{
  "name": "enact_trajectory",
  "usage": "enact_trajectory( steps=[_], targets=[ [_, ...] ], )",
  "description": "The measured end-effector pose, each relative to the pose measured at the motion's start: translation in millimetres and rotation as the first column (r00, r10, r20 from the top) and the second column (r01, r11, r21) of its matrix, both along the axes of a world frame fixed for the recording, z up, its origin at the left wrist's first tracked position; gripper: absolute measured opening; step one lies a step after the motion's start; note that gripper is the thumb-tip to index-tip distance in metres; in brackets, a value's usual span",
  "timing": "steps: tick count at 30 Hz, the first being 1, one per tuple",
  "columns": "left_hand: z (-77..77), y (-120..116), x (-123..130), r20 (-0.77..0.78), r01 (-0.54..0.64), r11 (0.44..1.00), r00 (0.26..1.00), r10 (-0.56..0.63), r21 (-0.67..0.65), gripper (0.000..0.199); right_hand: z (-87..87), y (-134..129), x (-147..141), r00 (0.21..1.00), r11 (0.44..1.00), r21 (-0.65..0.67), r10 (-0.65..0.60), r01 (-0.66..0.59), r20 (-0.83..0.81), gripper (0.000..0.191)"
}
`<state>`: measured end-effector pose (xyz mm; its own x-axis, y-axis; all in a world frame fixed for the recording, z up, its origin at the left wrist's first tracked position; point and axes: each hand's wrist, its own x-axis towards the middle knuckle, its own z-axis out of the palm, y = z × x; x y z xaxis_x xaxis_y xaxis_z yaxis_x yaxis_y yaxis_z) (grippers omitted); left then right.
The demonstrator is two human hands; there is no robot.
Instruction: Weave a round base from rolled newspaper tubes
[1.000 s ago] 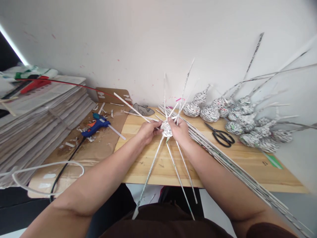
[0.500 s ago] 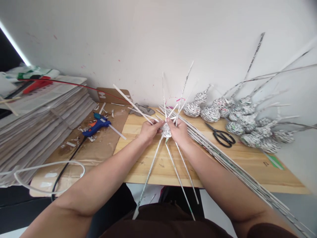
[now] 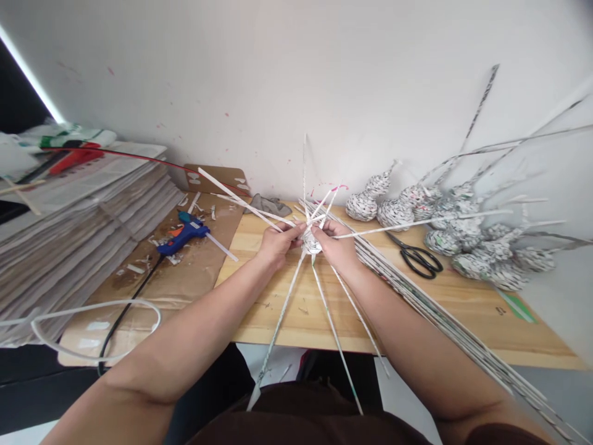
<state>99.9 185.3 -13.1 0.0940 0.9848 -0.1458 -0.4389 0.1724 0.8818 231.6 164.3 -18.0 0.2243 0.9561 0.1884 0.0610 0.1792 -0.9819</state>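
While two hands (image 3: pixel 278 244) (image 3: pixel 340 248) pinch one woven piece (image 3: pixel 312 241), one glue gun (image 3: pixel 184 237) lies apart.

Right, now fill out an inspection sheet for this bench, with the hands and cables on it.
Surface: wooden tabletop, brown cardboard to its left.
Work in hand: small woven piece with paper strips radiating outward.
Hands: left hand and right hand both grip the woven piece.
Tools and stock: blue glue gun on the cardboard; black scissors beside a bundle of paper tubes.
Clutter: white scraps around the glue gun.
Cables: black cord from the glue gun; white cable looping over the cardboard.
Surroundings: pale wall with pink marks; paper stack at left, woven gourd shapes at right.
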Motion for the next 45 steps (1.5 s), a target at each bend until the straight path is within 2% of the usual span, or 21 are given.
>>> enact_trajectory(
  steps=[7, 11, 15, 21, 26, 30, 36, 40, 45],
  targets=[
    [1.8, -0.3, -1.9, 0.033, 0.07, 0.996, 0.997, -0.068, -0.055, 0.035, 3.9, -3.7, 0.0, 0.998, 1.0, 0.014, -0.012, 0.011, 0.059, 0.018],
    [1.8, 0.8, -4.1, 0.03, 0.112, 0.99, 0.994, -0.109, -0.083, 0.033, 4.8, -3.8, 0.2, 0.999, 1.0, -0.008, 0.028, -0.028, 0.041, 0.02],
    [-0.6, 1.8, -3.9, 0.041, 0.144, 0.988, 0.989, -0.142, -0.052, 0.035, 3.9, -3.8, 0.9, 0.997, 1.0, -0.021, 0.023, -0.021, 0.077, 0.022],
    [-1.7, 2.2, 0.3, 0.01, 0.095, 0.995, 0.995, -0.095, 0.014, 0.037, 7.3, -2.5, 1.8, 0.999, 1.0, 0.001, -0.016, 0.016, 0.048, 0.021],
    [0.5, 0.1, 3.3, 0.01, 0.022, 1.0, 1.0, -0.022, -0.007, 0.031, 11.8, -2.1, 0.2, 0.997, 0.997, 0.008, -0.071, 0.071, -0.034, 0.024],
    [1.7, -0.5, 4.2, 0.018, 0.05, 0.998, 0.999, -0.049, -0.05, 0.022, 13.3, -3.9, -2.5, 0.995, 0.993, 0.069, -0.097, 0.1, -0.035, 0.021],
    [1.9, 4.5, 0.6, 0.024, 0.101, 0.978, 0.995, -0.098, -0.184, 0.008, 12.3, -4.1, -3.2, 0.999, 0.997, 0.077, -0.012, 0.015, -0.046, 0.018],
    [1.3, 8.4, -2.9, 0.043, 0.141, 0.964, 0.99, -0.135, -0.226, 0.007, 15.6, -7.1, -4.0, 0.996, 0.998, 0.035, 0.06, -0.058, -0.073, 0.019],
    [3.6, 9.1, -2.7, 0.028, 0.088, 0.963, 0.996, -0.084, -0.255, 0.007, 20.8, -10.0, -3.4, 0.994, 0.996, -0.023, 0.087, -0.089, -0.071, 0.02]
  ],
)
